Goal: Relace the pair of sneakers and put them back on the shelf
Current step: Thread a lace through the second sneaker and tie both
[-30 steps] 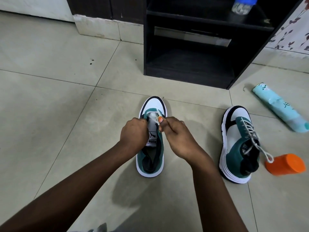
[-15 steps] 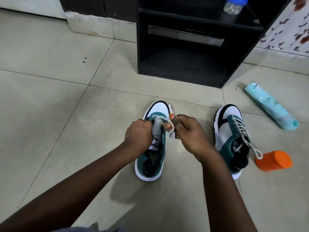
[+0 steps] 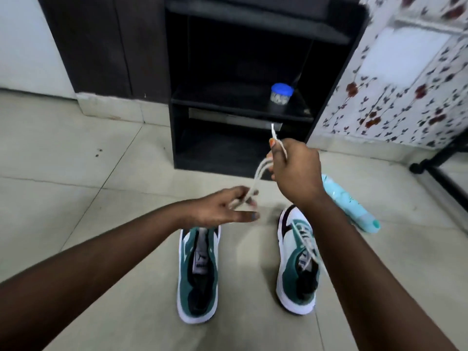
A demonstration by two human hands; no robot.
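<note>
Fingers (image 3: pixel 274 158) of both hands pinch my loose lace (image 3: pixel 255 183) mid-frame; it might tangle or slip before reaching the shoe (image 3: pixel 198 272).

Both hands are raised in front of the black shelf (image 3: pixel 243 102). The right hand (image 3: pixel 295 171) pinches a white shoelace (image 3: pixel 258 177) whose strands run down to the left hand (image 3: pixel 222 207), where loosely curled fingers hold them. Nearer than the shelf, an unlaced green-and-white sneaker (image 3: pixel 198 272) stands beside a laced sneaker (image 3: pixel 296 259). A blue-lidded jar (image 3: pixel 281 93) sits on the shelf's middle board; a pale blue bottle (image 3: pixel 350 206) lies right of the shelf.
</note>
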